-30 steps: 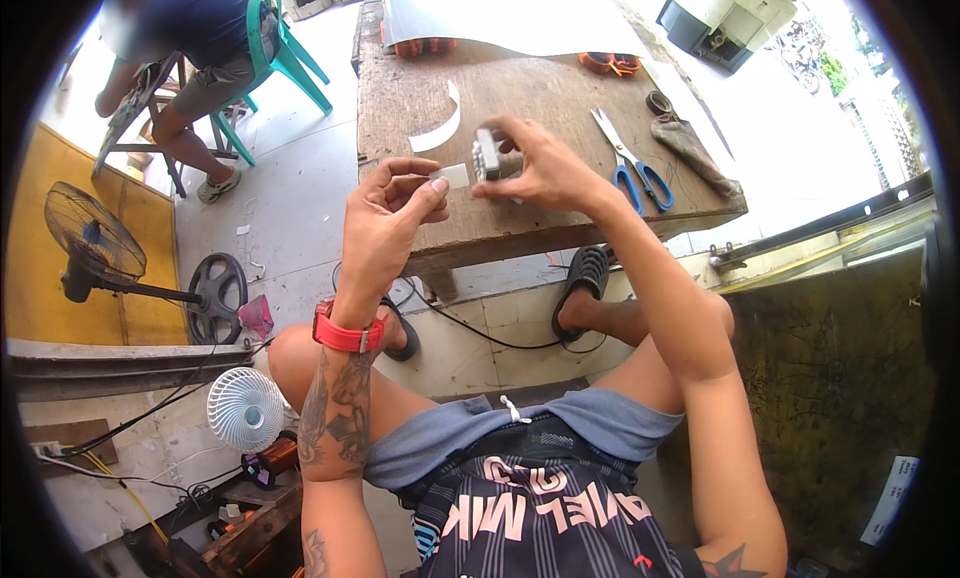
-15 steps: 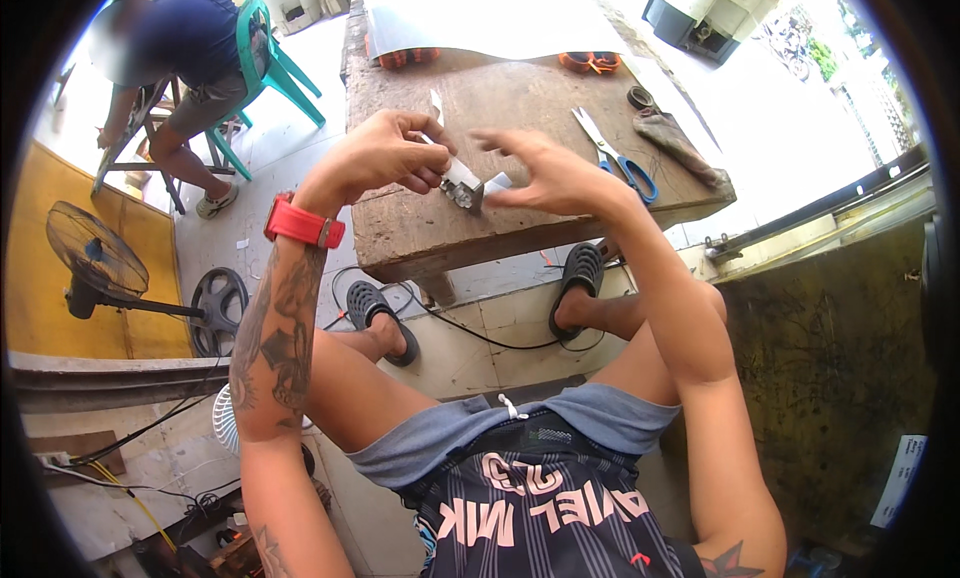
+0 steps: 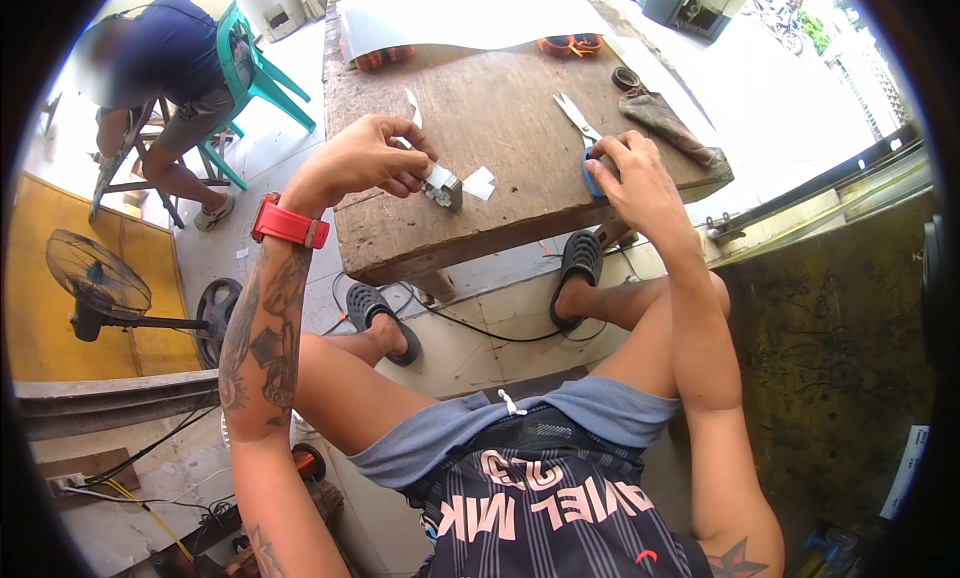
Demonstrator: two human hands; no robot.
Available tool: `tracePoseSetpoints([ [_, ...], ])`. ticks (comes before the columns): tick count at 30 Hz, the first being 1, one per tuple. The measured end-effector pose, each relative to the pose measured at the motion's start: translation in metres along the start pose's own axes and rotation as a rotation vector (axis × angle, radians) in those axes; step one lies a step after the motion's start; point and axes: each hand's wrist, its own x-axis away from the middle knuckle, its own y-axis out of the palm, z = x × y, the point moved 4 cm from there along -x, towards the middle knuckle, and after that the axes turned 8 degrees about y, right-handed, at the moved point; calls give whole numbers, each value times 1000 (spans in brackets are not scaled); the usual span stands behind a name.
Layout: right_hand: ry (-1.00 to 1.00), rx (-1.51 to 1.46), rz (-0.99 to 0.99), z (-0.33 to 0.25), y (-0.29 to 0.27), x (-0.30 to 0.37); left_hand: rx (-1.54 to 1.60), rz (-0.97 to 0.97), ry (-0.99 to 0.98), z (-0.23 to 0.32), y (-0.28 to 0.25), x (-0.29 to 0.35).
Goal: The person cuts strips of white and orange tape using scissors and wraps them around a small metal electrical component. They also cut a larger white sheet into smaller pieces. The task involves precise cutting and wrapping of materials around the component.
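Note:
My left hand (image 3: 385, 158) is closed in a pinch over the near left part of the wooden table. Between its fingertips is a small grey metal piece (image 3: 443, 190) with a whitish side; its exact kind is unclear. A thin white strip (image 3: 413, 110) shows just beyond the fingers. Beside the metal piece, a small white scrap (image 3: 480, 183) lies on the wood. My right hand (image 3: 640, 178) curls its fingers around the handles of the blue-handled scissors (image 3: 578, 116), whose blades point away from me and stand slightly apart. Part of the handles is hidden under the fingers.
The wooden table (image 3: 480, 98) bears a large white sheet (image 3: 470, 13), orange-and-black items (image 3: 570, 45) under its edge, a tape roll (image 3: 626, 78) and a dark cloth pouch (image 3: 670, 128). A person (image 3: 170, 58) sits far left on a green chair (image 3: 245, 73). A fan (image 3: 97, 273) stands left.
My right hand has moved right, from beside the metal piece to the scissors' handles. My left hand keeps its pinch. The white scrap now shows fully, and the view has shifted slightly.

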Motion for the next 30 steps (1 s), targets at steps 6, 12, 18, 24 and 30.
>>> tracePoseSetpoints([
  [6, 108, 26, -167, 15, -11, -6, 127, 60, 50, 1, 5, 22],
  [12, 262, -48, -309, 20, -36, -19, 353, 141, 168, 2, 24, 59],
  [18, 27, -994, -192, -45, -10, 5, 451, 245, 220, -3, 43, 64],
  [24, 215, -1413, -477, -102, 38, 34, 466, 334, 221, -11, 54, 61],
  [30, 231, -1447, -482, -112, 35, 33, 470, 332, 246, -12, 64, 59],
])
